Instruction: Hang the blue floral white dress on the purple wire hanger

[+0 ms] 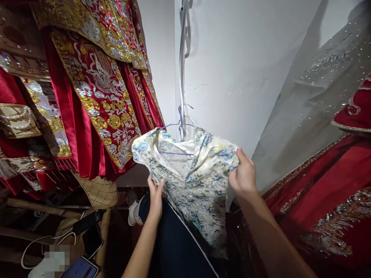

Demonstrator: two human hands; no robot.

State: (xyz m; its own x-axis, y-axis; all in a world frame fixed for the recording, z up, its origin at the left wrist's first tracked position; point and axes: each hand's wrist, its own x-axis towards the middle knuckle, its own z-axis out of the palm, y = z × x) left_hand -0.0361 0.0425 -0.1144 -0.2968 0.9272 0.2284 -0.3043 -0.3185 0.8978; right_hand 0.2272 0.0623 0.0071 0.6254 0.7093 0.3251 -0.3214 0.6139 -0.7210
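Observation:
A white V-neck floral blouse (pixel 199 193) with blue, yellow and grey patterning hangs in front of me on a thin purple wire hanger (pixel 179 124). The hanger's hook is up near a white vertical pole by the wall. Below the left armhole, my left hand (pixel 155 197) is closed on the blouse's side edge, thumb and fingers pinching the cloth. My right hand (pixel 244 173) grips the opposite short sleeve at its outer end and holds it out to the side. Inside the neckline, the hanger's lower bar shows.
Red robes embroidered in gold and silver (pixel 101 77) hang at left. Red beaded garments (pixel 313 185) and a sheer sparkling cloth (pixel 319 73) are at right. Lower left, phones (pixel 92 239) and a white cable (pixel 26 247) lie on a wooden chair (pixel 106 231). The white pole (pixel 182 58) stands behind.

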